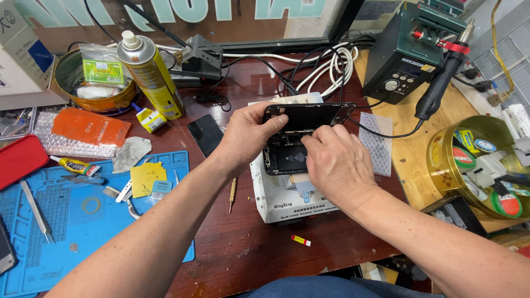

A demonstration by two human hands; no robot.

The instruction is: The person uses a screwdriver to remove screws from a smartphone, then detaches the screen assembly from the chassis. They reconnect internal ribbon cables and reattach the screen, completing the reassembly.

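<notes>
An opened black phone (288, 159) lies on a white box-shaped heating plate (276, 201) at the middle of the dark wooden bench. Its screen panel (312, 115) stands lifted upright at the phone's far end. My left hand (245, 135) grips the left end of that raised screen. My right hand (334, 163) rests on the phone's right side, fingertips pressed into the open body just under the screen. The battery shows between my hands.
A blue work mat (66, 221) with tweezers (36, 209) and a glue tube (74, 164) lies at left. A yellow spray can (152, 74), a spare dark phone (205, 134), a hot-air station (411, 52) with its handle (441, 83), and round tins of tape rolls (480, 165) surround the plate.
</notes>
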